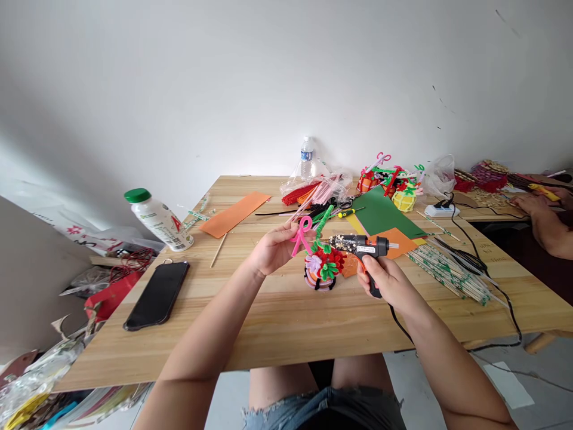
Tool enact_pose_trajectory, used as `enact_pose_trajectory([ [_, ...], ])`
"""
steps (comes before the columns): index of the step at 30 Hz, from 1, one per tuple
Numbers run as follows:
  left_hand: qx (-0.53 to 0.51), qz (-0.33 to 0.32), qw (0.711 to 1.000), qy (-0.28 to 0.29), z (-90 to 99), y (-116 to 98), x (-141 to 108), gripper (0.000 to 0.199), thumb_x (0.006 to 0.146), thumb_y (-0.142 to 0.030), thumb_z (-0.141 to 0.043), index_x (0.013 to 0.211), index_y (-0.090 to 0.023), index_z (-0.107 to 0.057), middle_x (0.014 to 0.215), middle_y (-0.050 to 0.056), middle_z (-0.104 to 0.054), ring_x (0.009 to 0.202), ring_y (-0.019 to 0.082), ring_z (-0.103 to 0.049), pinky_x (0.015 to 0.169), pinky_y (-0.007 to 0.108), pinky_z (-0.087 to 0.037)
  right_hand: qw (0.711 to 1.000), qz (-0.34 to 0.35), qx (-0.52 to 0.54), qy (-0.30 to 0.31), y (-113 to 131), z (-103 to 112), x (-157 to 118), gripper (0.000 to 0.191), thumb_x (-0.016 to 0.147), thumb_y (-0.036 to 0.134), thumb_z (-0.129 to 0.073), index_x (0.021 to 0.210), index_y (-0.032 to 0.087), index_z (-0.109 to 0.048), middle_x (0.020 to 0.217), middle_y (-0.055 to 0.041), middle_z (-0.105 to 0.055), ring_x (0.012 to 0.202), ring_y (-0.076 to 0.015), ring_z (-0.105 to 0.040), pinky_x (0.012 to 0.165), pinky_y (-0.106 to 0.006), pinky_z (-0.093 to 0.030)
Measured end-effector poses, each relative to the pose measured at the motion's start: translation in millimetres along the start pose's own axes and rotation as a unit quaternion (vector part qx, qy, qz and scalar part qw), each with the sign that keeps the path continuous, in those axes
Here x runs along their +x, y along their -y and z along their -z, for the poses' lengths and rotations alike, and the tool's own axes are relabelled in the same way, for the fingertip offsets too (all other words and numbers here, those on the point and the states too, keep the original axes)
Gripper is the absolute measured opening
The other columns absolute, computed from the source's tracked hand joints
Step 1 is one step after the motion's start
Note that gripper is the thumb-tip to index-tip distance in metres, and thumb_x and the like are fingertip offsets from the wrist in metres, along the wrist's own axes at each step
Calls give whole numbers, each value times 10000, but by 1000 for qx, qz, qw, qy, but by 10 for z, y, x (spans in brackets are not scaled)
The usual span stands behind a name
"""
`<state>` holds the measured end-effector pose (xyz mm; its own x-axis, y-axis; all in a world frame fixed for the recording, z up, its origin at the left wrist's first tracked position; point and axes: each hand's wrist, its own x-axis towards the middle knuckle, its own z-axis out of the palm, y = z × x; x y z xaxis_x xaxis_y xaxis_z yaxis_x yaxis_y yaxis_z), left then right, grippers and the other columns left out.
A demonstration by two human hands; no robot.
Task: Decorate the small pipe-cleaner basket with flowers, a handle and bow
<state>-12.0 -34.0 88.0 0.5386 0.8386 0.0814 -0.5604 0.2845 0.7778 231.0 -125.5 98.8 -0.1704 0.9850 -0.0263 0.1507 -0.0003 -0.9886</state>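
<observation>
My left hand (276, 248) pinches a pink pipe-cleaner bow (303, 236) above the table, left of centre. In my right hand (385, 279) is a black glue gun (358, 245) with an orange trigger, its speckled nozzle pointing left at the bow. Just below the nozzle and bow stands a small basket (319, 280) striped in orange, black and lilac. Red, lilac and green pipe-cleaner flowers (326, 266) fill its top, and a green fuzzy handle (324, 221) rises from it. Whether the nozzle touches the bow cannot be made out.
A phone (156, 295) and white bottle (159, 220) lie left. Behind are orange paper (235, 214), pipe cleaners (320, 192) and green paper (385, 212). Wrapped sticks (450, 270), a power strip (441, 210) and black cable (501, 292) sit right. Another person's hand (535, 206) is far right.
</observation>
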Motion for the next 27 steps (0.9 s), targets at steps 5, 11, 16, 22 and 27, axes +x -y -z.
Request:
enact_pose_trajectory([
  [5,1,1,1000,5,8,4,1,131,756,-234,-686,824,-135,-634,865,91,-712,864,247,-693,955,440,-460,1000,-6,-5,-7,4,-1,0,532,820,700,-533,681,192,-453,558,36,-447,481,-82,-405,440,-219,-327],
  [11,-2,-1,1000,14,33,21,13,127,768,-225,-670,846,-132,-634,878,99,-714,870,249,-693,976,456,-452,1000,-6,-7,-3,-8,6,2,540,824,703,-522,661,197,-432,544,40,-436,468,-78,-393,439,-223,-326],
  [16,-2,0,1000,6,27,23,12,110,763,-220,-674,820,-137,-630,880,90,-708,923,253,-682,986,454,-450,1000,-4,-10,-2,-22,10,5,547,821,709,-517,653,196,-433,537,39,-437,462,-79,-391,436,-224,-329],
  [22,-3,0,1000,-5,6,23,7,117,740,-222,-696,782,-138,-626,872,88,-700,944,262,-677,997,461,-443,1000,-4,-10,-9,-6,-8,-11,521,833,685,-524,679,192,-461,563,32,-447,485,-84,-401,436,-219,-331],
  [27,1,-3,1000,-8,0,24,3,116,740,-224,-694,786,-139,-630,855,90,-697,965,275,-671,1009,476,-432,1000,-7,-25,-17,-1,-14,-22,516,845,679,-509,706,182,-505,566,20,-480,501,-95,-428,435,-215,-337],
])
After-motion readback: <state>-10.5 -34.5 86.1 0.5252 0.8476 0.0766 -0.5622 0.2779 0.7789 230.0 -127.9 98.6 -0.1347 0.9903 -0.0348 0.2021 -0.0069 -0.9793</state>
